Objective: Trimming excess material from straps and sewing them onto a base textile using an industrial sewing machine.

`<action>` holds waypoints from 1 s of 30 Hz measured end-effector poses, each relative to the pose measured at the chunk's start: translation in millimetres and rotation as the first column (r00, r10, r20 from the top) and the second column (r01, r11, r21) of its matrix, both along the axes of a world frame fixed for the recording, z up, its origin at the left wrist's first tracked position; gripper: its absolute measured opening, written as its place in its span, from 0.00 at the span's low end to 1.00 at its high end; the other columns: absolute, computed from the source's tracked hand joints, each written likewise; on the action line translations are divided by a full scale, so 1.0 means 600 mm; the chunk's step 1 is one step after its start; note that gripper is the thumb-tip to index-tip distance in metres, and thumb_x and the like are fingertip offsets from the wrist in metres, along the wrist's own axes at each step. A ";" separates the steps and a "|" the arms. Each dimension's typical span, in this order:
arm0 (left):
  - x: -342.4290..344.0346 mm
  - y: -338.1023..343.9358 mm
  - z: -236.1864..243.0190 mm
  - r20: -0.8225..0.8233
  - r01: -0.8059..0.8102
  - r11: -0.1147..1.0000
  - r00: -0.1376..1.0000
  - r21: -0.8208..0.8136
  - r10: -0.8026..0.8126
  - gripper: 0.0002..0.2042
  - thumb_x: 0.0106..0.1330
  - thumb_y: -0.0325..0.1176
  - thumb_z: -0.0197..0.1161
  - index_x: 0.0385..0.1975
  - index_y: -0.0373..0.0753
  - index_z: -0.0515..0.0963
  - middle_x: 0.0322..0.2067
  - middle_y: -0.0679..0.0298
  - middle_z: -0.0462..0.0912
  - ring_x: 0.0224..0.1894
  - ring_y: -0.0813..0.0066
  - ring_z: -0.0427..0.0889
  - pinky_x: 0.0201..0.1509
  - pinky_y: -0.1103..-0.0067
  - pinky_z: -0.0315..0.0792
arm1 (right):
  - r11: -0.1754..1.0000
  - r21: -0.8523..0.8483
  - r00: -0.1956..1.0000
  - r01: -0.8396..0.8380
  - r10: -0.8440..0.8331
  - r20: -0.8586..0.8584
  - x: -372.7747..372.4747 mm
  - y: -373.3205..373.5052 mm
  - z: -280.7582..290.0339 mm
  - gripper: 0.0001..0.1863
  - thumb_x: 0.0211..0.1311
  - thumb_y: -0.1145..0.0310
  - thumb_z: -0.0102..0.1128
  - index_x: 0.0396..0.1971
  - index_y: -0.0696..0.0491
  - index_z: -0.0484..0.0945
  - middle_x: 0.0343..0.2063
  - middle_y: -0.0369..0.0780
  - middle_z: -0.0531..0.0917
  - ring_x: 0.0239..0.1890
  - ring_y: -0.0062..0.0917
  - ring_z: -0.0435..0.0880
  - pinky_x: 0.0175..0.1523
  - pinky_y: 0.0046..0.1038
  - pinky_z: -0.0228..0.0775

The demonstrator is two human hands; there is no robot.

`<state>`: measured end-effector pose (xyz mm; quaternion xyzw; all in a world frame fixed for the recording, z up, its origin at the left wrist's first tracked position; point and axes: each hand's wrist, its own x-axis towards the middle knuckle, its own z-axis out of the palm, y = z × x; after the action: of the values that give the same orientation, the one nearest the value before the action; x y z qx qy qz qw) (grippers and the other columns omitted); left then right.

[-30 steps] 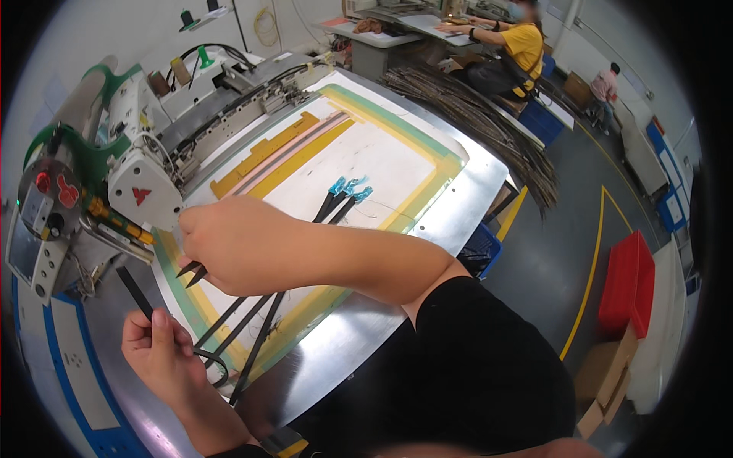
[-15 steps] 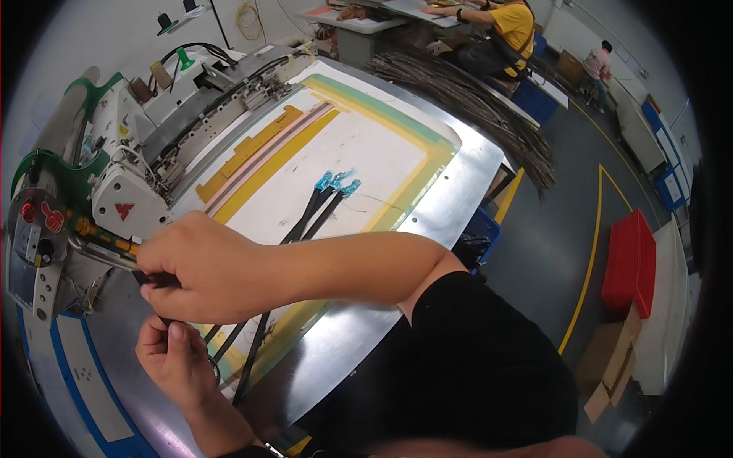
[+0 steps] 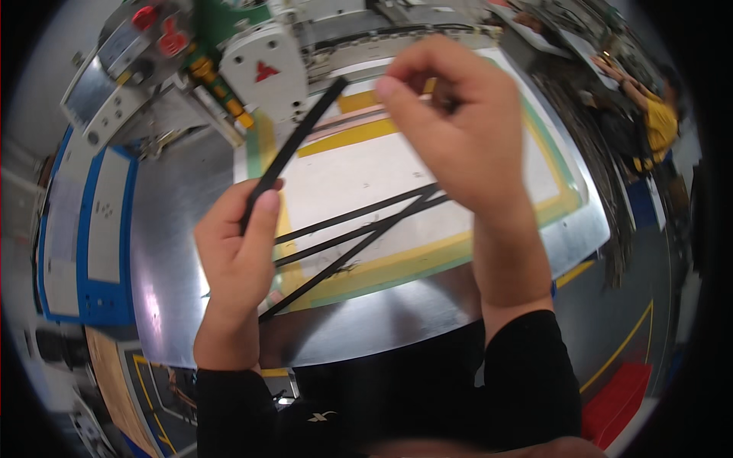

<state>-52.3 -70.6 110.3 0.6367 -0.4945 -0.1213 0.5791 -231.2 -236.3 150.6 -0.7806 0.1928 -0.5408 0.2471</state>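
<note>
Saw at far left a white panel in a bright blue frame (image 3: 103, 229), then a bare stretch of the shiny metal table (image 3: 168, 229). Found next the left hand (image 3: 243, 240), with thumb and fingers pinching the lower end of a flat, narrow black strip (image 3: 298, 149), and above it a white metal machine head (image 3: 263, 72). Traced the strip's long axis slanting up and to the right, held over the table, to a free end just left of the right hand (image 3: 466, 126), apart from its thumb in this view. Noted lower, between the hands, three slender black strips (image 3: 355, 213) across a white board (image 3: 359, 164) edged with yellow and green tape. Saw the right hand raised, with fingers curled; could not tell whether closed on anything. Glimpsed at far right a co-worker in a yellow top (image 3: 661, 122).
</note>
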 end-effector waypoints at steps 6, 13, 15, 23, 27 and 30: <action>0.002 0.013 0.015 0.072 0.009 0.998 0.997 0.056 -0.013 0.07 0.68 0.28 0.66 0.38 0.29 0.83 0.20 0.73 0.76 0.22 0.91 0.67 0.26 0.87 0.60 | 0.923 -0.293 0.950 -0.249 0.174 -0.261 -0.012 0.003 0.024 0.14 0.47 0.78 0.68 0.38 0.55 0.85 0.38 0.36 0.82 0.23 0.14 0.70 0.27 0.17 0.59; 0.006 0.026 0.022 0.247 0.008 0.999 0.969 0.054 -0.021 0.06 0.61 0.27 0.68 0.34 0.30 0.84 0.21 0.64 0.82 0.23 0.84 0.75 0.26 0.85 0.66 | 0.884 -0.299 0.873 -0.360 0.206 -0.441 0.001 0.009 0.003 0.15 0.46 0.72 0.73 0.36 0.55 0.83 0.32 0.39 0.83 0.31 0.34 0.82 0.33 0.30 0.72; 0.002 0.025 0.023 0.275 0.024 0.998 0.961 0.057 -0.039 0.07 0.60 0.27 0.68 0.34 0.31 0.84 0.22 0.62 0.82 0.22 0.81 0.76 0.27 0.83 0.67 | 0.886 -0.284 0.876 -0.367 0.226 -0.426 0.001 0.008 -0.005 0.13 0.46 0.72 0.74 0.34 0.55 0.83 0.30 0.39 0.83 0.31 0.34 0.82 0.33 0.30 0.72; -0.005 0.031 0.028 0.303 0.034 0.996 0.951 0.079 -0.057 0.09 0.55 0.28 0.69 0.33 0.33 0.85 0.22 0.59 0.83 0.21 0.71 0.79 0.28 0.80 0.69 | 0.851 -0.262 0.831 -0.454 0.299 -0.469 0.010 0.006 -0.012 0.08 0.49 0.76 0.69 0.29 0.56 0.79 0.27 0.40 0.80 0.29 0.37 0.79 0.31 0.33 0.68; 0.001 0.033 0.033 0.344 0.046 0.998 0.937 0.046 -0.059 0.08 0.54 0.28 0.69 0.33 0.32 0.85 0.22 0.60 0.83 0.21 0.74 0.78 0.27 0.81 0.68 | 0.851 -0.299 0.833 -0.432 0.249 -0.494 0.010 0.004 -0.013 0.07 0.52 0.76 0.67 0.29 0.56 0.77 0.25 0.41 0.77 0.28 0.38 0.77 0.32 0.32 0.68; -0.005 0.029 0.029 0.309 0.052 0.998 0.949 0.033 -0.060 0.08 0.56 0.27 0.68 0.34 0.31 0.84 0.22 0.61 0.83 0.21 0.77 0.77 0.27 0.82 0.67 | 0.813 -0.488 0.941 -0.317 0.206 -0.269 0.011 -0.018 -0.006 0.06 0.59 0.75 0.65 0.31 0.56 0.75 0.24 0.38 0.76 0.26 0.30 0.76 0.32 0.28 0.66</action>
<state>-55.0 -53.4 127.8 0.6406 -0.5956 -0.0421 0.4829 -224.3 -246.9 146.7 -0.8882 -0.0475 -0.4507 0.0762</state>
